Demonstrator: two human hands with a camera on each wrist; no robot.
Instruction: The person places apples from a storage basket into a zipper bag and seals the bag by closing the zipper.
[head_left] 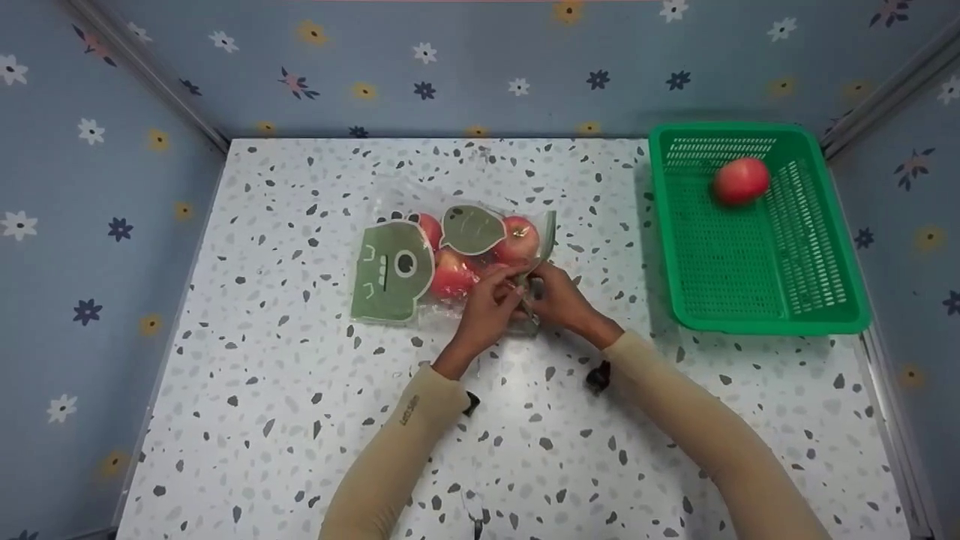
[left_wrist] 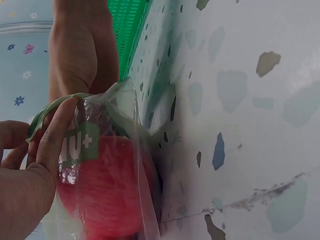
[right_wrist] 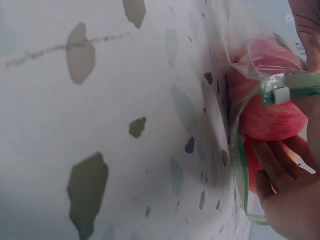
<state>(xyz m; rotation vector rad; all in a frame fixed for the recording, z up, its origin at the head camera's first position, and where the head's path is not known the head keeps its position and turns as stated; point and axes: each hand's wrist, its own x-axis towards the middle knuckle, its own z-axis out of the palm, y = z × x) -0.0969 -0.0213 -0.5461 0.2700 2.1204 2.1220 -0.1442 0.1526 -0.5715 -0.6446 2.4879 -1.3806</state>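
A clear slider zip bag [head_left: 471, 229] with green cartoon prints lies on the speckled table, several red apples [head_left: 454, 274] inside it. My left hand [head_left: 486, 309] pinches the green zip strip [left_wrist: 50, 112] at the bag's mouth, which faces right. At that mouth is my right hand [head_left: 562, 298], its extended fingers [right_wrist: 272, 162] against an apple [right_wrist: 272, 117] at the opening. A white slider [right_wrist: 281, 95] sits at one end of the strip. Part of the right hand is hidden behind the bag's edge in the head view.
A green plastic basket [head_left: 671, 289] stands at the table's right side, holding a single red apple [head_left: 741, 181]. Flower-patterned panels [head_left: 480, 67] enclose the table at the back and both sides. Dark wrist straps [head_left: 598, 376] hang under the sleeves.
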